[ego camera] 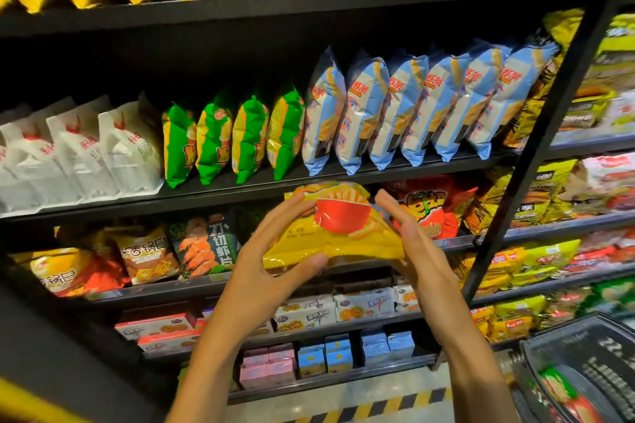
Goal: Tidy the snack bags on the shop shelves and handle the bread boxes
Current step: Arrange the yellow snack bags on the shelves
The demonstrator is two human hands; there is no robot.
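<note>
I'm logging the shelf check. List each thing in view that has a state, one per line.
Yellow snack bag with a red bowl print: sealed, held between both hands, off the shelf.
Left hand: thumb and fingers grip the bag's left side.
Right hand: fingers straight, pressing the bag's right edge.
Light blue snack bags: upright, leaning in a row.
Green snack bags: upright.

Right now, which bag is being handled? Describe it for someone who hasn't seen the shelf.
Find the shelf of pale blue bags; just below it, both hands hold one bag. It is the yellow bag with a red bowl printed on it, the only one off the shelf.
</note>
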